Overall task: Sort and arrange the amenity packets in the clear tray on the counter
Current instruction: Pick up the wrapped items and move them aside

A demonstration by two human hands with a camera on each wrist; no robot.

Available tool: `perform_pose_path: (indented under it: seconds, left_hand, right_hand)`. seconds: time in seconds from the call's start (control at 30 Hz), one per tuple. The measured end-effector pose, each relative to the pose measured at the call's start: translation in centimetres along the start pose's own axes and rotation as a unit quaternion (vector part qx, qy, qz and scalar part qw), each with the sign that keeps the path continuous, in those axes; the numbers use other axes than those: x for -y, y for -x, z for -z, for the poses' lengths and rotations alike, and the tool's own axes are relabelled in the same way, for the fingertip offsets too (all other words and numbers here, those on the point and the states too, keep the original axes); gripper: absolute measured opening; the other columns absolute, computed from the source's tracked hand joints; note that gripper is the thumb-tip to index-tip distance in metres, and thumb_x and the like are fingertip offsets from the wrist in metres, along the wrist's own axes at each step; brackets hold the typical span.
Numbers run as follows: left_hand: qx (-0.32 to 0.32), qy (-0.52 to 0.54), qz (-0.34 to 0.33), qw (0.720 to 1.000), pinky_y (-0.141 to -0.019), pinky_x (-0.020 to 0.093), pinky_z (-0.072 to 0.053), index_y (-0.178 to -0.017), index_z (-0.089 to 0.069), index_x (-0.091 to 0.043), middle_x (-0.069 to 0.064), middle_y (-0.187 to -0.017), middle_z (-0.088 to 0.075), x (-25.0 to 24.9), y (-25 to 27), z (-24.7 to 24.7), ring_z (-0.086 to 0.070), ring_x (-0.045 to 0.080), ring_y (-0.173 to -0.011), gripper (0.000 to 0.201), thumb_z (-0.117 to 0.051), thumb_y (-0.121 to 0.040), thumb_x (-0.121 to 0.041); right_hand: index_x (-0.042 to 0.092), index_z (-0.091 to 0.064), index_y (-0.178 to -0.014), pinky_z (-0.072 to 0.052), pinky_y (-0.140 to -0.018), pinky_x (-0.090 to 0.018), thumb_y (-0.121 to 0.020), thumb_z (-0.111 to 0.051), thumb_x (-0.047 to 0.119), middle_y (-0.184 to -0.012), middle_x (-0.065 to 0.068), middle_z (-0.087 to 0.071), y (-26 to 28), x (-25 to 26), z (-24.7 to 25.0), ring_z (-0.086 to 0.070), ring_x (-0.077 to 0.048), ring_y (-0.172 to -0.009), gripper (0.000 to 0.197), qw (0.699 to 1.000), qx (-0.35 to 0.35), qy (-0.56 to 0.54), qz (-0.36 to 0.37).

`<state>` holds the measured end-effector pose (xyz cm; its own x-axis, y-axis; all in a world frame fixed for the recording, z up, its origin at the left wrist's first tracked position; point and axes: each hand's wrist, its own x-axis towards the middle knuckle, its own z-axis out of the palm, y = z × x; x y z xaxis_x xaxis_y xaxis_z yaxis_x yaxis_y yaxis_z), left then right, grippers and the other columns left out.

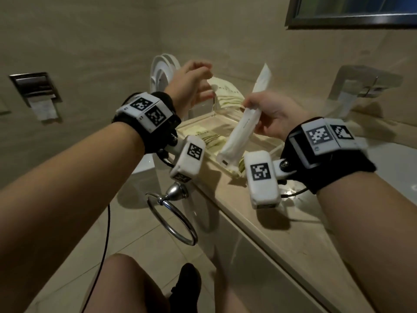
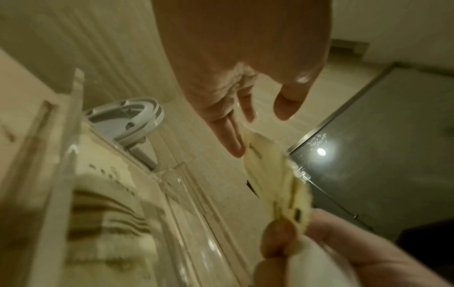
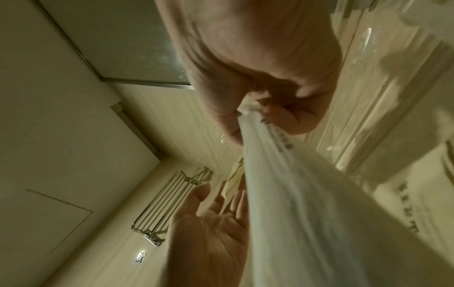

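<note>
The clear tray [image 1: 269,143] [image 2: 186,194] [image 3: 368,97] stands on the counter with cream striped packets [image 1: 207,137] [image 2: 105,213] lying in it. Above it my right hand [image 1: 250,107] [image 3: 253,120] [image 2: 277,238] grips a long white packet [image 1: 239,136] [image 3: 294,194] at its middle, slanted, upper end sticking up. A fan of cream striped packets [image 1: 226,96] [image 2: 270,174] rises behind that hand. My left hand [image 1: 209,86] [image 2: 260,132] [image 3: 216,203] reaches over with straight fingers touching the fan's top edge, thumb apart.
A toilet with its lid raised [image 1: 162,71] sits beyond the counter's left end. A chrome towel ring [image 1: 173,220] hangs below the counter edge [image 1: 248,211]. The faucet [image 1: 365,86] and basin [image 1: 394,168] lie to the right, a paper holder [image 1: 36,93] on the left wall.
</note>
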<state>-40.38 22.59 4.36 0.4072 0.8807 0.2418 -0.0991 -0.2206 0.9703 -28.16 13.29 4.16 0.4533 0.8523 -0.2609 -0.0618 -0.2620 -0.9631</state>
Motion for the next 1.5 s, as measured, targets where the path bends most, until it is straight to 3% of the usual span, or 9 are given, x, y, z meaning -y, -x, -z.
perform_pose_path:
  seconds: [0.1,0.23,0.57,0.83,0.97,1.1,1.2,1.4,1.5]
  left_hand:
    - [0.009,0.07,0.062,0.996,-0.061,0.022,-0.055,-0.113,-0.049,0.0,0.017,-0.114,-0.056,-0.1,0.5,-0.6,-0.061,0.014,-0.073,0.018,-0.043,-0.097,-0.007]
    - [-0.004,0.057,0.083,0.995,-0.07,0.023,-0.054,-0.08,-0.049,-0.002,0.016,-0.095,-0.056,-0.2,0.5,-0.9,-0.058,0.023,-0.085,0.016,-0.042,-0.091,0.007]
    - [-0.02,-0.013,0.095,0.995,-0.067,0.023,-0.057,-0.075,-0.055,-0.004,0.015,-0.093,-0.06,-0.3,0.7,0.0,-0.061,0.022,-0.084,0.016,-0.052,-0.088,0.005]
    - [-0.125,-0.054,0.176,0.975,-0.036,0.016,-0.048,-0.085,-0.051,0.002,0.012,-0.083,-0.061,1.2,0.8,2.6,-0.062,0.011,-0.042,0.009,-0.049,-0.09,0.01]
    - [-0.111,-0.103,0.231,0.961,-0.041,0.018,-0.051,-0.075,-0.046,-0.001,0.019,-0.108,-0.06,2.4,1.0,3.3,-0.062,0.014,-0.044,0.019,-0.048,-0.092,0.007]
    - [-0.101,-0.191,0.242,0.946,-0.051,0.016,-0.054,-0.078,-0.048,-0.001,0.013,-0.073,-0.065,2.2,0.8,3.2,-0.058,0.008,-0.03,0.014,-0.054,-0.091,0.002]
    - [-0.077,-0.305,0.225,0.922,-0.051,0.02,-0.053,-0.089,-0.054,-0.002,0.01,-0.072,-0.061,1.6,0.8,2.7,-0.063,0.013,-0.054,0.006,-0.059,-0.088,-0.002]
    - [-0.042,-0.58,0.125,0.804,-0.097,0.04,-0.048,-0.121,-0.059,-0.009,0.014,-0.124,-0.057,2.2,-0.1,2.6,-0.054,0.031,-0.114,0.042,-0.063,-0.082,-0.024]
    - [0.06,-0.57,0.079,0.815,-0.1,0.033,-0.038,-0.13,-0.051,-0.02,0.008,-0.136,-0.049,2.3,0.5,1.3,-0.045,0.027,-0.125,0.044,-0.057,-0.089,-0.031]
  right_hand:
    - [0.01,-0.049,-0.085,-0.034,-0.036,-0.012,-0.086,-0.054,0.007,-0.072,-0.001,-0.048,0.0,0.0,-0.2,-0.045,-0.01,-0.058,0.007,0.999,-0.014,0.045,0.01]
    - [0.007,-0.05,-0.098,-0.043,-0.05,-0.02,-0.085,-0.056,0.005,-0.075,-0.003,-0.051,0.2,-0.1,0.0,-0.05,-0.011,-0.063,0.015,0.998,-0.015,0.058,0.028]
    - [0.004,-0.048,-0.101,-0.037,-0.046,-0.017,-0.085,-0.05,0.001,-0.068,-0.003,-0.046,0.7,0.1,-0.2,-0.044,-0.01,-0.055,0.017,0.993,0.002,0.112,0.039]
    - [0.004,-0.043,-0.103,-0.027,-0.028,-0.01,-0.089,-0.048,0.003,-0.067,-0.003,-0.043,1.0,0.0,0.3,-0.042,-0.009,-0.048,0.015,0.994,0.021,0.106,0.029]
    - [0.006,-0.042,-0.084,-0.027,-0.028,-0.01,-0.089,-0.047,0.003,-0.066,-0.002,-0.041,0.9,0.1,0.7,-0.039,-0.007,-0.048,0.008,0.994,0.031,0.103,0.016]
    - [0.006,-0.038,-0.077,-0.027,-0.028,-0.009,-0.091,-0.045,0.003,-0.066,-0.003,-0.04,0.4,0.5,1.6,-0.036,-0.006,-0.05,0.017,0.997,0.0,0.07,0.019]
    - [0.008,-0.035,-0.073,-0.026,-0.027,-0.009,-0.092,-0.044,0.004,-0.068,-0.003,-0.037,-0.3,0.6,2.3,-0.035,-0.007,-0.053,0.021,0.998,-0.042,0.031,0.022]
    - [0.009,-0.036,-0.073,-0.024,-0.028,-0.006,-0.091,-0.044,0.006,-0.07,-0.003,-0.035,-1.3,-0.3,3.6,-0.032,-0.008,-0.054,0.02,0.997,-0.076,0.0,-0.009]
    - [0.009,-0.036,-0.073,-0.024,-0.028,-0.006,-0.091,-0.044,0.006,-0.071,-0.003,-0.035,-1.7,-0.5,3.9,-0.033,-0.008,-0.055,0.02,0.997,-0.079,-0.008,-0.018]
